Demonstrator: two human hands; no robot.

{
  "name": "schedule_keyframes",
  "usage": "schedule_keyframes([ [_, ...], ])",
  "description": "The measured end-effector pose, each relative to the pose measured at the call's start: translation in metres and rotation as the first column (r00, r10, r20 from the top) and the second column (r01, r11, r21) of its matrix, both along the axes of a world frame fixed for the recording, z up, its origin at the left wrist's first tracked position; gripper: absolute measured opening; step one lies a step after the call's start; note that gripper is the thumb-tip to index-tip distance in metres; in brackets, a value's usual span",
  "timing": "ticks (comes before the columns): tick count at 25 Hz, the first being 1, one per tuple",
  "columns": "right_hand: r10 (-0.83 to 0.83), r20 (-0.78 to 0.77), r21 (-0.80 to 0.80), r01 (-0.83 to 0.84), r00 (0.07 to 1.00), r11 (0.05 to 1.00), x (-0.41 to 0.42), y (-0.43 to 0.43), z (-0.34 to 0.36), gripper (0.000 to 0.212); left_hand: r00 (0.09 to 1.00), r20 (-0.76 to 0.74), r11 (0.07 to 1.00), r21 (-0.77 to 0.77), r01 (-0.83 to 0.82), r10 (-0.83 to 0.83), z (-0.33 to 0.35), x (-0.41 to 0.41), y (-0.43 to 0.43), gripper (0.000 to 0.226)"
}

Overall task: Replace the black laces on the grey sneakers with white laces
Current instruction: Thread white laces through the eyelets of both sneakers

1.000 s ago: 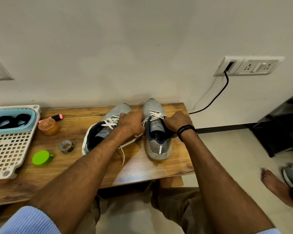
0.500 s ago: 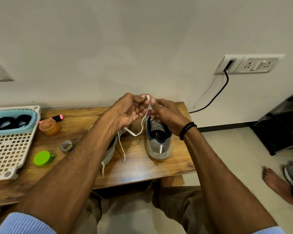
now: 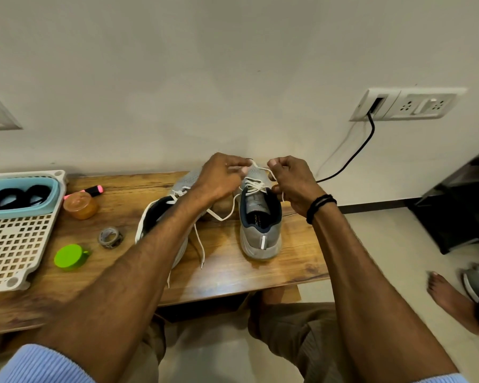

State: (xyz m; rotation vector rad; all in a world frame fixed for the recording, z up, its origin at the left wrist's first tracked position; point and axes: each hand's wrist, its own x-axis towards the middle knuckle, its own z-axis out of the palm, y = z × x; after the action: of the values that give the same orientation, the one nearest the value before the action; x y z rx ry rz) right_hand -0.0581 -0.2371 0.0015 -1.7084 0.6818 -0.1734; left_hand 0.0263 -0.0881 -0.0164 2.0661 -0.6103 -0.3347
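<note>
Hands drawn apart, left hand (image 3: 222, 176) and right hand (image 3: 293, 181) each pinching white lace (image 3: 256, 186) (above grey sneaker (image 3: 260, 230)).

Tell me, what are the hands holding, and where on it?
The white lace of the right-side sneaker: left hand and right hand each pinch a loose strand above its top eyelets.

Light blue ribbed knit sleeves show along the bottom of the frame. The left sleeve (image 3: 39, 366) fills the lower left corner, and only a sliver of the right sleeve (image 3: 451, 380) shows at the lower right edge. Both are pushed back, so the forearms are bare up to the left hand (image 3: 219, 178) and right hand (image 3: 291, 181). A black wristband (image 3: 320, 207) of thin strands circles the right wrist. At lower centre, the olive-brown trousers (image 3: 302, 341) have fine ribbing, possibly corduroy.
</note>
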Motion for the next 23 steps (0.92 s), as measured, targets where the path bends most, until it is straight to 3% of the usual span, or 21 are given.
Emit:
schedule_keyframes([
  [3,0.034,0.04,-0.053,-0.032,0.999,0.998,0.0,0.002,-0.002,0.022,0.975,-0.131,0.975,-0.151,0.16,-0.181,-0.005,-0.005,-0.008,0.035],
  [7,0.007,0.094,0.026,-0.009,0.996,1.0,0.0,-0.006,-0.006,0.018,0.994,-0.103,0.983,-0.171,-0.059,0.041,-0.008,0.004,-0.008,0.021],
  [9,-0.015,0.107,0.046,0.01,0.994,0.999,0.0,-0.011,-0.01,0.004,0.993,-0.056,0.992,-0.063,-0.106,0.103,-0.008,0.007,-0.005,0.025],
  [12,-0.007,0.079,-0.075,0.013,0.997,0.997,0.002,-0.012,-0.013,0.018,0.967,0.25,0.934,0.331,-0.133,0.049,-0.011,0.0,-0.005,0.049],
  [13,-0.007,0.071,-0.121,0.016,0.997,0.992,0.003,-0.012,-0.014,0.019,0.939,0.344,0.922,0.364,-0.133,0.0,-0.011,-0.005,-0.007,0.056],
  [15,-0.032,0.083,-0.102,0.041,0.996,0.994,0.003,-0.01,-0.012,0.016,0.913,0.398,0.963,0.267,-0.027,-0.085,-0.011,-0.011,-0.015,0.052],
  [17,-0.077,0.09,-0.085,0.085,0.993,0.993,0.001,-0.009,-0.009,0.013,0.959,0.259,0.993,0.058,0.102,-0.114,-0.012,-0.016,-0.022,0.034],
  [19,-0.104,0.093,-0.132,0.116,0.99,0.984,0.0,-0.012,-0.011,0.014,0.99,0.122,0.992,-0.092,0.084,-0.072,-0.014,-0.02,-0.027,0.02],
  [21,-0.099,0.036,-0.242,0.105,0.994,0.965,-0.001,-0.015,-0.015,0.013,0.994,0.106,0.994,-0.108,-0.001,0.012,-0.015,-0.021,-0.031,0.016],
  [23,-0.065,-0.165,-0.427,-0.012,0.984,0.904,-0.002,-0.02,-0.021,0.018,0.988,0.138,0.997,-0.042,-0.061,0.066,-0.017,-0.021,-0.035,0.015],
])
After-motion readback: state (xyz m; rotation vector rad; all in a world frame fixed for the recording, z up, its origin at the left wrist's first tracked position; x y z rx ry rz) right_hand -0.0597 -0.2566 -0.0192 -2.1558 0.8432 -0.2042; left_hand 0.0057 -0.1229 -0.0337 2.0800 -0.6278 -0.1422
